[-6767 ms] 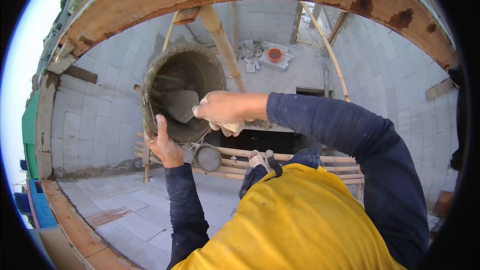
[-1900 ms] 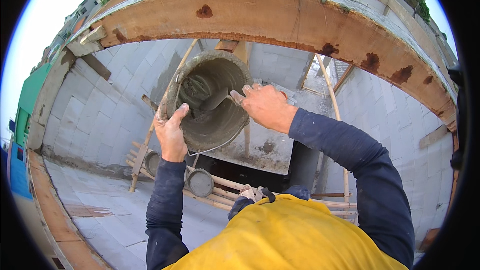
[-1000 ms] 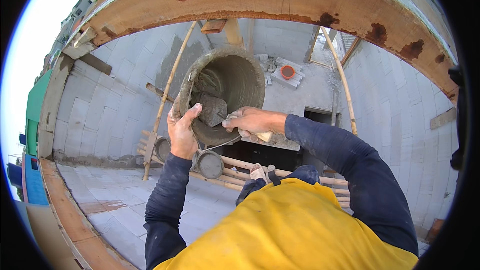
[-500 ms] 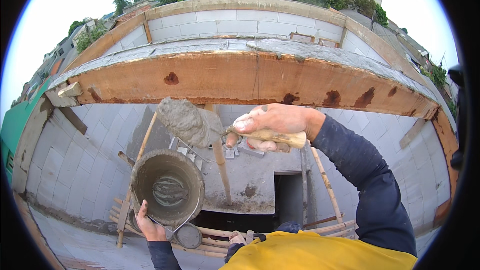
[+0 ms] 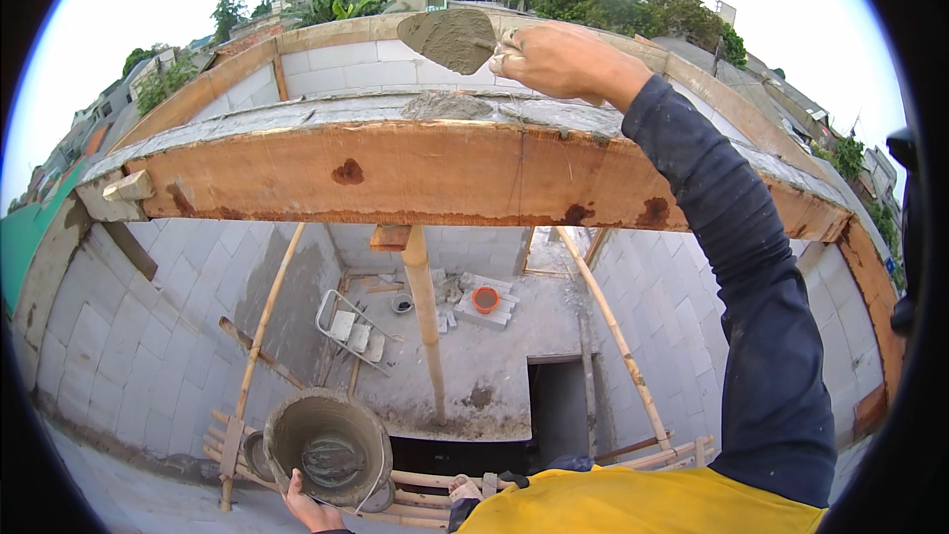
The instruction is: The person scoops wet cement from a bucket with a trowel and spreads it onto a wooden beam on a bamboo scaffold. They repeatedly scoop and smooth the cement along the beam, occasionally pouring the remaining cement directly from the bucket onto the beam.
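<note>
My right hand (image 5: 554,61) is raised over the far side of the timber formwork and closed around a trowel. The trowel's blade (image 5: 450,40) is smeared with grey mortar and points left; its handle is hidden behind my fingers. Below the blade, a heap of wet mortar (image 5: 447,106) lies on top of the beam, behind the orange-brown plank (image 5: 425,176). At the lower left my left hand (image 5: 308,508) grips the rim of a mortar-caked bucket (image 5: 282,417). The bucket is tilted toward me, with some mortar at its bottom.
Bamboo poles (image 5: 423,311) stand under and beside the beam. Far below, the floor (image 5: 484,361) holds an orange bucket (image 5: 484,300), pale blocks and a metal-framed barrow. A dark opening (image 5: 561,410) is in that floor. Bamboo scaffolding (image 5: 425,496) runs beneath me; block walls flank both sides.
The trowel has risen and moved away from me over the beam. Its thick load is off the blade, and a mortar heap now shows on the beam. The bucket has dropped slightly.
</note>
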### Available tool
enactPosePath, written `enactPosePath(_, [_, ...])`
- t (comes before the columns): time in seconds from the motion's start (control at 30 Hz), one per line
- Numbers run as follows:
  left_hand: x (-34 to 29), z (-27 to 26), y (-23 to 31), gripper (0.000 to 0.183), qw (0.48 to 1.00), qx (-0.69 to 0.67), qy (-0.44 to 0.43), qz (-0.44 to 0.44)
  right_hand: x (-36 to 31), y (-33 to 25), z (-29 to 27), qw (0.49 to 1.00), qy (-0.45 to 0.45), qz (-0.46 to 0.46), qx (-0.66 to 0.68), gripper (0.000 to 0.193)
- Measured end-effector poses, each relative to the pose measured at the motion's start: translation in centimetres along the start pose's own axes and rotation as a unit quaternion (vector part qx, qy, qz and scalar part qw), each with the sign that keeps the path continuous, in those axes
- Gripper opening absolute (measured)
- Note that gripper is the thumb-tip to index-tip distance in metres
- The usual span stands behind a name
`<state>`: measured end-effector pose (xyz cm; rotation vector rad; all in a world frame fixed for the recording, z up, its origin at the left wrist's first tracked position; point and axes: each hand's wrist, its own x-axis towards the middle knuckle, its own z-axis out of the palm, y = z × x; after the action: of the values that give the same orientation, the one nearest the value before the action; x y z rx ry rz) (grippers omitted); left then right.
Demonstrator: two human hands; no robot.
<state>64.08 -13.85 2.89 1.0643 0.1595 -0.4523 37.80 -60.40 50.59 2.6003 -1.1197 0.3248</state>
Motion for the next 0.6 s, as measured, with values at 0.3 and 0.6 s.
enactPosePath(0.3, [2.9, -0.3, 0.6, 0.043, 0.997, 0.032, -0.023, -0.062, 3.9, -0.9, 1.2, 0.949, -0.271, 0.029, 0.158, 0.045])
enactPosePath(0.6, [5.2, -4.5, -0.6, 0.043, 0.997, 0.034, -0.012, -0.062, -2.6, 5.9, 1.3, 0.908, -0.239, 0.194, 0.283, 0.053])
